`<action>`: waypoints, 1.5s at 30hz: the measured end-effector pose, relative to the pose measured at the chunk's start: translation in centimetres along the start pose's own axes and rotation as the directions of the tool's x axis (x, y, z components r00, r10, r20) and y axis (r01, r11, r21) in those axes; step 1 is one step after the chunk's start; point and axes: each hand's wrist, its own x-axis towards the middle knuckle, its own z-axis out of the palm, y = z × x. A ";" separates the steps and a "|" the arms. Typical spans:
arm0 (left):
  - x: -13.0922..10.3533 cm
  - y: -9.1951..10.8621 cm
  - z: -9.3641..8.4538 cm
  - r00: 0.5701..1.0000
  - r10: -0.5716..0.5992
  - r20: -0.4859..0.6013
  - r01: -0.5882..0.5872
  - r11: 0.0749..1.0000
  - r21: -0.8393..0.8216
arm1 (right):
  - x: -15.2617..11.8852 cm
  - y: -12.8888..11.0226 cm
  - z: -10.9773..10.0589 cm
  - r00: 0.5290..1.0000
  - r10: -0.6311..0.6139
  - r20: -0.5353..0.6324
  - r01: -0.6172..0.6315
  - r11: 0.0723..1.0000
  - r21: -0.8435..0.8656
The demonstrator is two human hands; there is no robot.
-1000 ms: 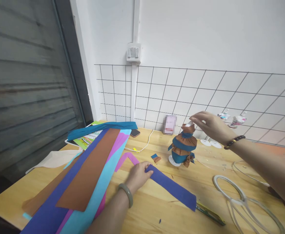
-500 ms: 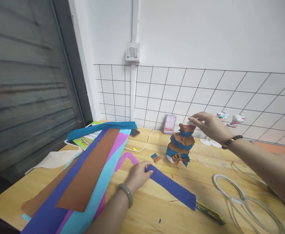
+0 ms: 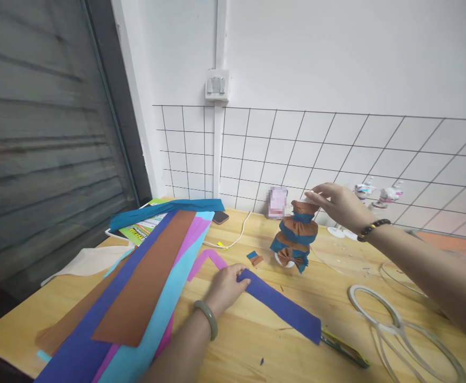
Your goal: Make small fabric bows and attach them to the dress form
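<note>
My left hand (image 3: 228,287) pinches one end of a dark blue crepe paper strip (image 3: 283,308), which lies slantwise on the table. The strip's far end overlaps a yellow-green cutter (image 3: 344,348). With closed fingers, my right hand (image 3: 331,201) holds the white top of a paper-covered bottle shape (image 3: 299,231). Gathered brown and teal crepe paper bands wrap this upright shape, and a brown paper bow (image 3: 290,257) sits low on its front. Beside it lie small teal and brown paper scraps (image 3: 255,259).
Long crepe paper strips (image 3: 145,282) in brown, blue, cyan and purple cover the table's left side. A teal folded strip (image 3: 169,206) lies behind them. Tape rings (image 3: 376,308) rest at the right. A phone (image 3: 220,217) and white cable (image 3: 243,231) are near the wall grid.
The bottle shape has turned a little, bringing the bow leftward and more to the front. My right hand has shifted slightly left with it. My left hand and the blue strip look unchanged.
</note>
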 end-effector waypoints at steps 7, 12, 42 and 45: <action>0.0 0.1 0.0 1.000 0.000 0.010 0.000 1.000 -0.012 | 0.0 0.1 -0.1 0.999 0.044 0.010 -0.044 0.999 0.013; 0.1 0.1 0.1 1.000 -0.004 0.014 0.005 1.000 -0.019 | 0.0 -0.2 -0.4 0.998 0.063 0.019 -0.063 0.998 0.022; 0.0 0.1 0.1 1.000 -0.013 0.003 0.013 1.000 -0.003 | -1.0 -0.8 -0.4 1.000 -0.031 -0.002 0.031 0.994 0.104; 0.0 0.1 0.1 1.000 -0.008 0.004 0.008 1.000 -0.006 | -1.1 -1.1 -0.3 1.000 0.022 0.022 -0.024 0.994 0.105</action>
